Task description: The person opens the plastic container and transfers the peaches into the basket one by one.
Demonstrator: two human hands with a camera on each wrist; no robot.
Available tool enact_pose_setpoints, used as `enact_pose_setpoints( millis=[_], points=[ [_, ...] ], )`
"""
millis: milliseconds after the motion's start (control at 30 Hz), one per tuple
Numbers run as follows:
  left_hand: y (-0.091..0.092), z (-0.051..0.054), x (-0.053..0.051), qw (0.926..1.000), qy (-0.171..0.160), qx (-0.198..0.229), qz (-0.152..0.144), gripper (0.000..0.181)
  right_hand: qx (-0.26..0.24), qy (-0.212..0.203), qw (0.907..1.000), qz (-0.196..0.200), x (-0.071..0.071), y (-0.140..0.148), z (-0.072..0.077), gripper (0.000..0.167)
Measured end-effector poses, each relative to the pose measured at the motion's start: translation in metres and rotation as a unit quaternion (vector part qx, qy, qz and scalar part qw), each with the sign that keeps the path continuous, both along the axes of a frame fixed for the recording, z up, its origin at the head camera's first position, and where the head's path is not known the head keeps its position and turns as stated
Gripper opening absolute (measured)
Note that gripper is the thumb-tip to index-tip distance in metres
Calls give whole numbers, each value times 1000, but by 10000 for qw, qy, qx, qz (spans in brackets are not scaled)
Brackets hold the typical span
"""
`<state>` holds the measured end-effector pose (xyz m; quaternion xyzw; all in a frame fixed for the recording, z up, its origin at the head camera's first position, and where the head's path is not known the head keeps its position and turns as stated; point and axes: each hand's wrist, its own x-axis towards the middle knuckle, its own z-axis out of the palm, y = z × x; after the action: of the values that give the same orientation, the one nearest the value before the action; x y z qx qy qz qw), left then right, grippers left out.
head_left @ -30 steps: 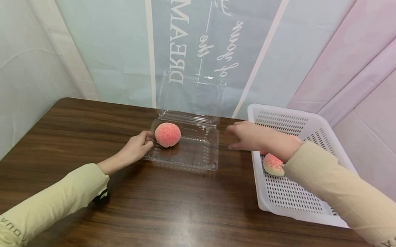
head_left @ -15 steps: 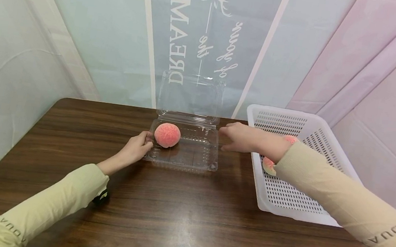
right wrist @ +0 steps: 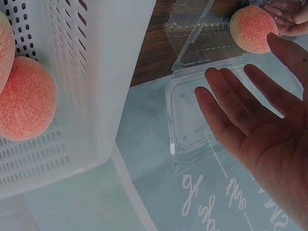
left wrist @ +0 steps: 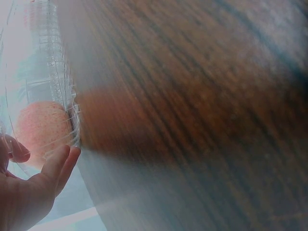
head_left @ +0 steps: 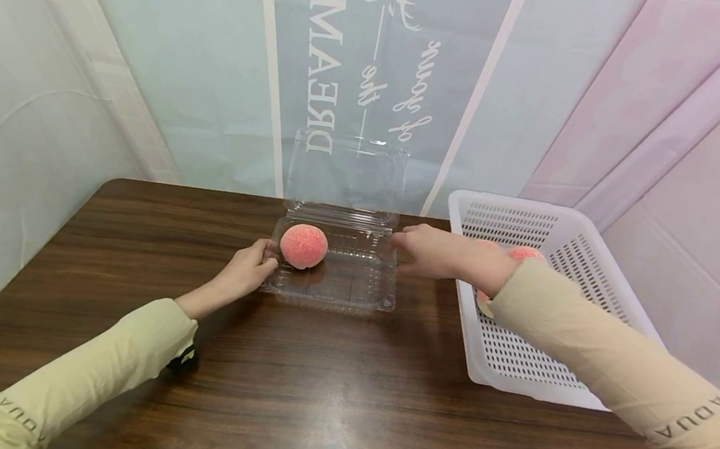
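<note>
A clear plastic clamshell box (head_left: 353, 280) stands on the table with its lid (head_left: 347, 174) raised at the back. One pink peach (head_left: 304, 246) sits in its left part. My left hand (head_left: 241, 271) pinches the box's left rim beside the peach; the left wrist view has the thumb and fingers (left wrist: 53, 171) at that rim. At the opposite side, my right hand (head_left: 434, 252) reaches over from the basket, fingertips near or at the box's right edge; contact cannot be made out. In the right wrist view that hand (right wrist: 269, 127) has straight, spread fingers and holds nothing.
A white perforated basket (head_left: 469, 335) stands on the right, under my right forearm. Several peaches (right wrist: 29, 98) lie in it, partly hidden by the arm. Behind the table (head_left: 327, 378) hangs a printed cloth (head_left: 467, 13), close to the raised lid.
My right hand has moved left from above the basket's edge to the box's right side. The left hand, the box and the peach in it have stayed in place.
</note>
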<state>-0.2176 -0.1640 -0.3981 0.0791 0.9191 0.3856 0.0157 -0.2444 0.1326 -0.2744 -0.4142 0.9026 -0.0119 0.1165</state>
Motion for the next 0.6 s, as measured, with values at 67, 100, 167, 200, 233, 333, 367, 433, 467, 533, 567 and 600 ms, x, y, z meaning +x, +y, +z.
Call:
enact_pose_setpoints(
  millis=[67, 100, 167, 200, 233, 333, 367, 433, 467, 533, 567, 600],
  points=[
    [0, 0, 0, 10000, 5, 10, 10, 39, -53, 35, 10000, 33, 0, -1, -1, 32],
    [0, 0, 1, 10000, 4, 17, 15, 39, -71, 60, 9999, 53, 0, -1, -2, 31],
    [0, 0, 1, 10000, 7, 24, 11, 39, -143, 73, 9998, 73, 0, -3, -3, 29],
    [0, 1, 1, 10000, 6, 21, 8, 39, -154, 64, 9998, 50, 0, -4, -3, 29],
    [0, 1, 1, 10000, 3, 20, 1, 39, -170, 75, 9998, 58, 0, -4, -3, 29],
    [0, 1, 0, 10000, -10, 6, -12, 40, -204, 86, 9997, 116, 0, -7, -2, 29],
    [0, 1, 0, 10000, -8, 1, -7, 40, -219, 94, 9996, 143, 0, -8, -2, 28],
    [0, 1, 0, 10000, -15, -15, -17, 40, -244, 113, 9994, 219, 0, -9, -3, 26],
    [0, 1, 0, 10000, -22, -22, -10, 40, -244, 119, 9994, 236, -1, -10, -4, 25],
    [0, 1, 0, 10000, -23, -31, 3, 40, -210, 118, 9994, 231, -1, -12, -6, 25],
    [0, 1, 0, 10000, -22, -36, 3, 40, -206, 108, 9995, 221, -2, -13, -7, 25],
    [0, 1, 0, 10000, -23, -40, 5, 40, -179, 111, 9996, 206, -3, -14, -8, 25]
  ],
)
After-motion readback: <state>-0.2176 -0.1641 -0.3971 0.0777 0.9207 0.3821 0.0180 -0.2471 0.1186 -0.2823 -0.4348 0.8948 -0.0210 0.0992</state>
